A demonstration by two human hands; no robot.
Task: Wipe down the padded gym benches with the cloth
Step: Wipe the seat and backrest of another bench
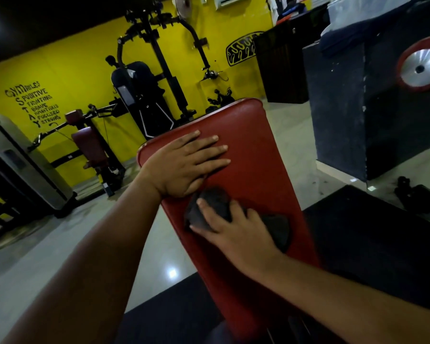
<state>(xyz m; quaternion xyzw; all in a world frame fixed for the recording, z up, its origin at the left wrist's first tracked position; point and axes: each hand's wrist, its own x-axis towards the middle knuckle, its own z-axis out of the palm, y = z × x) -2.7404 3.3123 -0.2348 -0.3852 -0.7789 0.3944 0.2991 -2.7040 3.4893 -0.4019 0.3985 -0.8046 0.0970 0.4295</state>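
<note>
A long red padded bench (253, 135) runs away from me through the middle of the view. My left hand (186, 165) lies flat on its upper left part, fingers spread and holding nothing. Just below it, my right hand (231, 227) presses a dark grey cloth (276, 229) onto the pad. Part of the cloth bunches under my fingers, and the rest sticks out to the right of my hand.
A black mat (372, 244) lies on the pale shiny floor (60, 244) beside the bench. A dark block (345, 115) with a red-rimmed metal disc (422, 65) stands at right. A second red padded machine (87, 145) and black multi-gym (144, 95) line the yellow wall.
</note>
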